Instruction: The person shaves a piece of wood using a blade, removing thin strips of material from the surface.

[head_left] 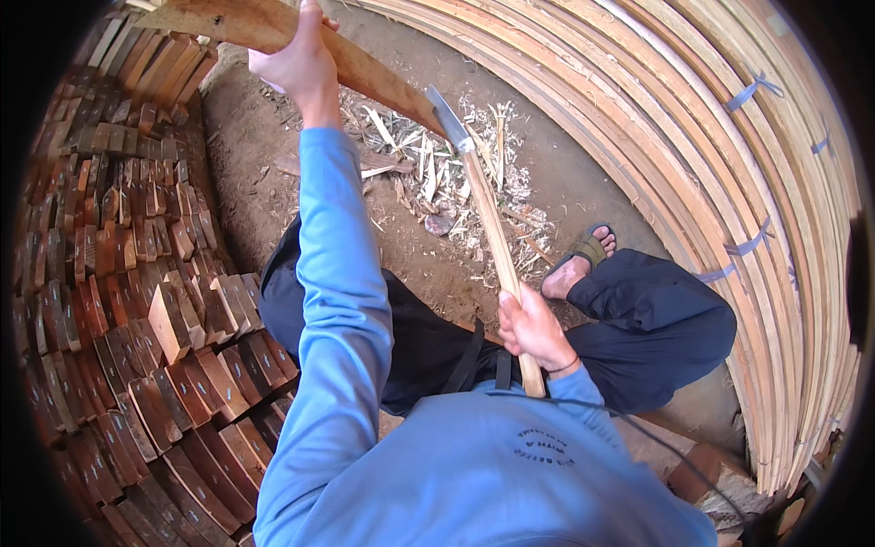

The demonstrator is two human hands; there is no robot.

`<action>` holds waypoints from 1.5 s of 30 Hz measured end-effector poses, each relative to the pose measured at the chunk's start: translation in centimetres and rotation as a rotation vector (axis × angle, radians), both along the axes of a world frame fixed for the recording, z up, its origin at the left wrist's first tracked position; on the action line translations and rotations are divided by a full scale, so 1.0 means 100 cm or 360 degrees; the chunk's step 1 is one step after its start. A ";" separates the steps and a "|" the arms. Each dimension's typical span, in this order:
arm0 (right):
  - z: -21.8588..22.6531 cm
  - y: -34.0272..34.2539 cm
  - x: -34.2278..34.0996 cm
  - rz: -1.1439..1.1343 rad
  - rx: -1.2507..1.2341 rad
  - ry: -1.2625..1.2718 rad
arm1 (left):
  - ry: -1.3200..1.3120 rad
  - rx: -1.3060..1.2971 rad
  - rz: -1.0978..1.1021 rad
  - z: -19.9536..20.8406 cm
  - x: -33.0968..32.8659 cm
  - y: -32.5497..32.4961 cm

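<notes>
My left hand (305,73) is wrapped round a long, brown wooden plank (383,85), which slants from the upper left down toward the middle. In my right hand (533,328) is the pale wooden handle of a chopping tool (493,223). Its flat steel blade (447,117) lies at the plank's lower end, seemingly against it; the exact kind of tool is unclear. The handle's butt reaches close to my waist. Wood chips (428,173) and pale shavings are scattered on the ground beneath the plank and blade.
Stacked short wooden blocks (137,273) fill the left side. Long pale timber strips (656,128), tied with blue bands (755,91), line the right side. My sandalled foot (583,260) rests on the dirt floor (246,137). A dark cord (665,438) runs beside my right arm.
</notes>
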State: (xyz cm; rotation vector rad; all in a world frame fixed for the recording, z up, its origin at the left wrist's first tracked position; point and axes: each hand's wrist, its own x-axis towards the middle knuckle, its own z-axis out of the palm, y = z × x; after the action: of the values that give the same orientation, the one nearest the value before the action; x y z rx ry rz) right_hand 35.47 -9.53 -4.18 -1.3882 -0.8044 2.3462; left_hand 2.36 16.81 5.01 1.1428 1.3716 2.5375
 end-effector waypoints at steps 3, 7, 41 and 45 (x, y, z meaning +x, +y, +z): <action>-0.019 0.027 -0.012 -0.0003 0.0162 -0.0020 | 0.0014 -0.0057 -0.0056 -0.003 0.012 0.002; -0.022 0.021 -0.025 0.0016 0.0205 -0.0075 | -0.0004 0.0068 -0.0127 0.004 0.003 0.008; -0.027 0.041 -0.023 0.0135 0.0254 -0.0166 | 0.0015 0.0186 -0.0185 -0.001 -0.011 -0.009; -0.003 0.025 -0.002 0.0209 0.0138 -0.0125 | -0.0133 0.0141 -0.0062 -0.006 -0.040 -0.015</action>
State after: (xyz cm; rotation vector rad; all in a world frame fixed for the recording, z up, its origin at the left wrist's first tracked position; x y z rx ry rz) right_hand 35.23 -7.06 -4.50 -1.4392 -1.0368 2.3337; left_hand -1.60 15.34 4.41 1.0518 1.2182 2.6099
